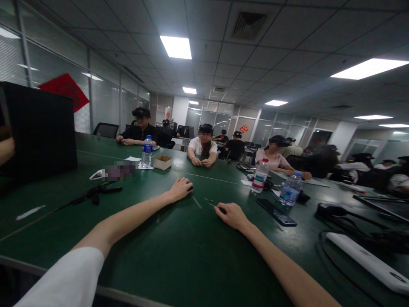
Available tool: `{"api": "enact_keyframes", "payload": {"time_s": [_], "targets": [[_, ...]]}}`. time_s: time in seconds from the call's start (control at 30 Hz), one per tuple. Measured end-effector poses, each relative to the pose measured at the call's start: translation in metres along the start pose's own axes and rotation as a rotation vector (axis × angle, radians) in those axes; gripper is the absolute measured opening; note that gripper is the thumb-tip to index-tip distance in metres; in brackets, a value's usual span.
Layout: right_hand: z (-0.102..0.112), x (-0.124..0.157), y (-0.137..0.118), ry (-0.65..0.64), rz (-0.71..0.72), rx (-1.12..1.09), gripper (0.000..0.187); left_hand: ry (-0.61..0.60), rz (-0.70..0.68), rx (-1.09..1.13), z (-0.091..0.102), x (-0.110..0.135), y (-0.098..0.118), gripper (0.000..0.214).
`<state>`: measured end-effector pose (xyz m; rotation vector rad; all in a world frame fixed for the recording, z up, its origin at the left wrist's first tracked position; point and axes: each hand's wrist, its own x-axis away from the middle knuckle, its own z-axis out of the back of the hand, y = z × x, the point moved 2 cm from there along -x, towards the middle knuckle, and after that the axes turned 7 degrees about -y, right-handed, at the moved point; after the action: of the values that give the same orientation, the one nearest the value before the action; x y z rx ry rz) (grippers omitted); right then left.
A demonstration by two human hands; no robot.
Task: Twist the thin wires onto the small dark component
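My left hand (181, 189) rests low over the green table, its fingers curled. A dark patch shows under its fingertips; whether it is a small object or shadow I cannot make out. To the right, my right hand (231, 215) lies on the table with fingers closed. A thin, pale, pointed thing (211, 205) sticks out from them towards the left hand; its kind is unclear. Between the hands, a thin pale strip (197, 202) and small light specks lie on the tabletop (179, 247). The two hands are apart.
Right of my right hand lie a phone (276, 212), bottles (290, 189), black cables and a white device (367, 260). At left are a small open box (162, 162), a bottle (147, 152), a black stand (99, 192) and a black case (38, 128). Several people sit around.
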<state>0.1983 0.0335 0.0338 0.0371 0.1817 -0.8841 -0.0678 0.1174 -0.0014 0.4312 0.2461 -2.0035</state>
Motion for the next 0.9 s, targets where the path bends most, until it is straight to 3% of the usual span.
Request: {"api": "enact_keyframes", "payload": {"time_s": [0.13, 0.23, 0.43, 0.67, 0.77, 0.9], "targets": [[0.0, 0.0, -0.001, 0.011, 0.004, 0.011, 0.045, -0.025, -0.087, 0.036, -0.004, -0.003, 0.024, 0.029], [0.0, 0.001, -0.001, 0.003, 0.003, 0.02, 0.045, -0.027, -0.012, 0.061, -0.007, -0.005, 0.014, 0.033], [-0.001, 0.001, 0.0, 0.015, -0.006, 0.053, 0.046, -0.106, 0.385, 0.006, -0.006, 0.002, -0.061, 0.035], [-0.001, 0.001, 0.001, 0.012, -0.005, 0.033, 0.047, -0.068, 0.713, -0.043, 0.005, 0.044, -0.156, 0.042], [-0.002, 0.001, 0.002, 0.026, 0.01, 0.032, 0.047, -0.034, 0.841, -0.061, 0.005, 0.057, -0.182, 0.043], [-0.002, 0.001, 0.002, 0.026, 0.014, 0.035, 0.046, 0.03, 0.95, -0.095, 0.005, 0.066, -0.2, 0.046]]}}
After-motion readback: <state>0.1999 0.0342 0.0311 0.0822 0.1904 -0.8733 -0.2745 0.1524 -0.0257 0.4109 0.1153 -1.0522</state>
